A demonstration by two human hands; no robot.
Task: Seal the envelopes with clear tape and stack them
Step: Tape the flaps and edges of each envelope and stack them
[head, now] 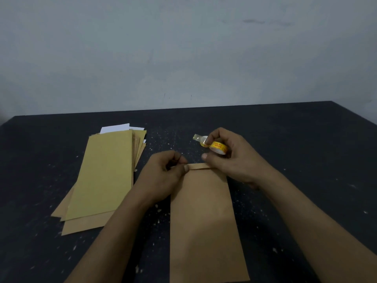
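envelope lies flat, flap folded; left hand pinches the flap end to keep it closed; right hand pinches the tape, ready nearby.

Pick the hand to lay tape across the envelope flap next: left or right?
Right, likely. The right hand grips the tape roll, loose end out, just beyond the flap. The left hand pinches the flap's left end, holding it folded.

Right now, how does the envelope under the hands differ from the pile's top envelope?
The single envelope lies alone, flap folded, the left hand pinching it; the top envelope rests on others, untouched. The single envelope looks browner, the top envelope yellower. Both lie flat.
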